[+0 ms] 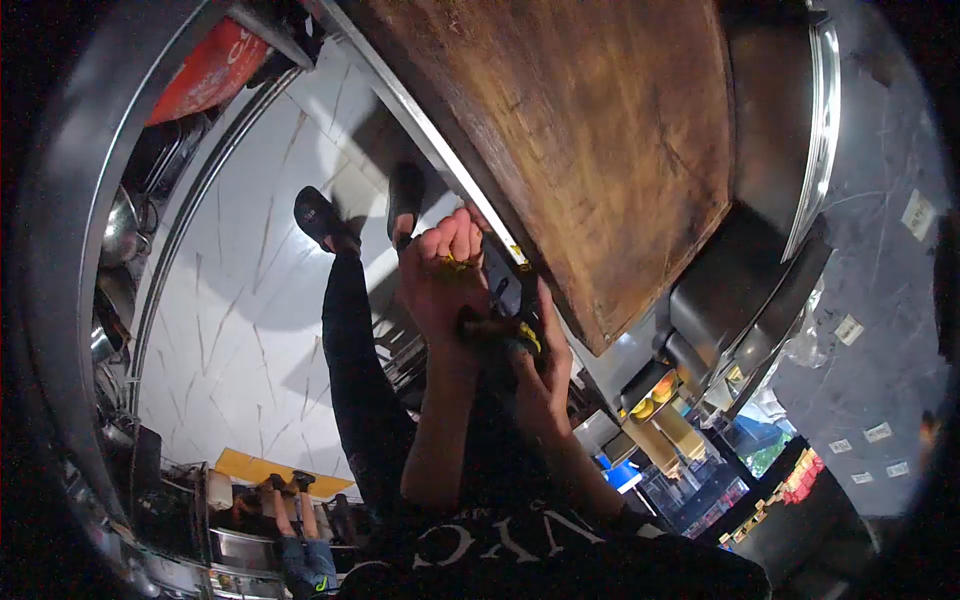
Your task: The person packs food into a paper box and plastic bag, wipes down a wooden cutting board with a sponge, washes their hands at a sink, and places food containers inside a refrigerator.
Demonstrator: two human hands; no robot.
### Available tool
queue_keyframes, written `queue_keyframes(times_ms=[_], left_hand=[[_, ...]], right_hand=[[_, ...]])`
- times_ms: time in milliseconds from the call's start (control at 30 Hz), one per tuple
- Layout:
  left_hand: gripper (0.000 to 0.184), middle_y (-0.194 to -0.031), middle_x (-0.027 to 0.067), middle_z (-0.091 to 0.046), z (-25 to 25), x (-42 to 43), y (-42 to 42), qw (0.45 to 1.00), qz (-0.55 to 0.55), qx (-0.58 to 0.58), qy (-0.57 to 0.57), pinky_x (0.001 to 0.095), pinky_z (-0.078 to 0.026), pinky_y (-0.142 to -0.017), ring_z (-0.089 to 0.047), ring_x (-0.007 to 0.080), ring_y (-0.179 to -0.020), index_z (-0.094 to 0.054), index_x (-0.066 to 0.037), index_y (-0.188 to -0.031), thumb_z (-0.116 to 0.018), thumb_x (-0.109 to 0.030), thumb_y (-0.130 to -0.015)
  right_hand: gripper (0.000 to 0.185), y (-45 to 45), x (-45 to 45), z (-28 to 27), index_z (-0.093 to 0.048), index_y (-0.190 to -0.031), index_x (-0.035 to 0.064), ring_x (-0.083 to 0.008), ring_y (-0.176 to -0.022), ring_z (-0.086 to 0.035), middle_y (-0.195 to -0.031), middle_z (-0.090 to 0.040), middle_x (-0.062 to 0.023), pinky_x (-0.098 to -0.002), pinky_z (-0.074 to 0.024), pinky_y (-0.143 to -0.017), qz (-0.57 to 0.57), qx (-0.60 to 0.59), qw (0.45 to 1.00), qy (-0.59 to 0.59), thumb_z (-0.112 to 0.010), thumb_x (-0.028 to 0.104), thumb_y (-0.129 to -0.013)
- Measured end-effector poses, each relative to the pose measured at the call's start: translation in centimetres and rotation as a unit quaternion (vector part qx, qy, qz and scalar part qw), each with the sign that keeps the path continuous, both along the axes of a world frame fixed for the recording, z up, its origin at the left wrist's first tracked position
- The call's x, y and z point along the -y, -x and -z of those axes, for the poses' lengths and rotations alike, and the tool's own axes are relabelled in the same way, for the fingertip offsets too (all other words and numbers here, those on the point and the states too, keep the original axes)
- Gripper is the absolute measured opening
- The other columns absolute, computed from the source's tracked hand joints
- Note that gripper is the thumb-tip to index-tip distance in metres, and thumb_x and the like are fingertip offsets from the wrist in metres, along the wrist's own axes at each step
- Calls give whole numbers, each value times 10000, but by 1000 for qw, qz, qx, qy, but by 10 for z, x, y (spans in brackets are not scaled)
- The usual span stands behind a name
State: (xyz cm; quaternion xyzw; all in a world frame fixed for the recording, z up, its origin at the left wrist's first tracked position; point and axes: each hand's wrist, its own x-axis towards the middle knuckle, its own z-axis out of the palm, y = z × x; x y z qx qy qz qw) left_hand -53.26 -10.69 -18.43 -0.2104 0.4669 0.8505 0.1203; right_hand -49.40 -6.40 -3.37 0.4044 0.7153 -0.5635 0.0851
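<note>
Fingers curled into a fist, my left hand [445, 275] is raised in front of my body, with a bit of yellow showing between the fingers; what it holds is too small to make out. Beside it, my right hand [545, 365] is wrapped round a dark object with yellow parts [527, 337], whose shape is mostly lost in shadow. Both hands are close together near the metal edge [450, 155] of a brown wooden board [600, 140].
Metal pans and bowls [120, 230] and a red container [212, 68] are on the left. My feet stand on the pale tiled floor [240, 300]. Another person's legs [295, 515] show at the lower left. Yellow containers [660, 400] and packets stand lower right.
</note>
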Motion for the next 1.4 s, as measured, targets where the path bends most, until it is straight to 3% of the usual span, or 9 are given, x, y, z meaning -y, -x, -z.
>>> queue_keyframes(times_ms=[67,133,233,600,767,933,1100,1233,1400], left_hand=[[279,-1071,44,-611,7,2,7,986,68,4,152,423,-378,-988,-516,246,-1129,-627,-112,-967,-426,-305,-949],[295,-1034,9,-634,5,1,16,999,14,46,2,416,-384,-978,-544,229,-1086,-650,-120,-921,-439,-325,-945],[316,-993,17,-641,3,2,24,861,-166,164,-452,402,-388,-975,-574,228,-1025,-648,-102,-900,-448,-342,-941],[215,-952,103,-648,-2,-9,45,852,-253,157,-431,346,-478,-897,-585,239,-1020,-618,-40,-816,-518,-209,-902],[354,-996,128,-641,-13,-4,54,919,-201,95,-326,369,-433,-953,-571,254,-1049,-621,-17,-860,-436,-307,-940],[447,-1048,155,-626,19,-2,47,833,-162,24,-529,375,-412,-975,-563,263,-1060,-626,38,-904,-417,-355,-944],[411,-1045,161,-614,-11,-3,49,840,-252,216,-429,339,-453,-926,-557,255,-1054,-611,57,-952,-466,-327,-933],[346,-966,141,-613,-27,-10,55,981,-33,65,178,295,-489,-866,-570,235,-1036,-582,37,-920,-516,-303,-916],[349,-1000,140,-599,-7,-8,49,933,-169,125,-292,328,-466,-868,-553,246,-1046,-571,31,-939,-501,-310,-921]], right_hand=[[653,6,-4,4,-256,-1393,-71,-233,-1351,-267,-1447,-307,-189,-325,-200,-1087,-33,-19,999,2,-471,81,-795],[645,13,-5,5,-254,-1389,-81,-240,-1350,-272,-1444,-313,-189,-325,-192,-1088,-62,-15,998,-8,-476,91,-809],[637,19,-9,12,-277,-1397,-45,-242,-1324,-322,-1436,-329,-186,-326,-246,-1062,-119,-25,992,-23,-488,50,-803],[788,34,-14,5,-202,-1445,41,-183,-1061,-540,-1276,-509,-156,-285,-429,-882,-231,15,961,-154,-451,-112,-713],[757,32,-2,8,-190,-1444,23,-217,-1199,-450,-1413,-346,-171,-296,-400,-934,-229,85,969,-38,-427,-84,-732],[716,27,3,4,-201,-1430,-9,-233,-1326,-301,-1451,-279,-186,-307,-347,-998,-108,12,992,-62,-446,-53,-758],[698,33,-6,13,-216,-1424,-7,-237,-1300,-343,-1468,-252,-169,-325,-351,-1002,-159,-24,987,-28,-455,-37,-770],[701,19,-2,7,-223,-1420,-9,-240,-1248,-412,-1466,-261,-163,-351,-367,-997,-107,2,994,-13,-457,-34,-760],[679,47,-3,14,-278,-1397,6,-237,-1228,-446,-1392,-384,-164,-365,-378,-999,-125,10,990,69,-512,-35,-761]])
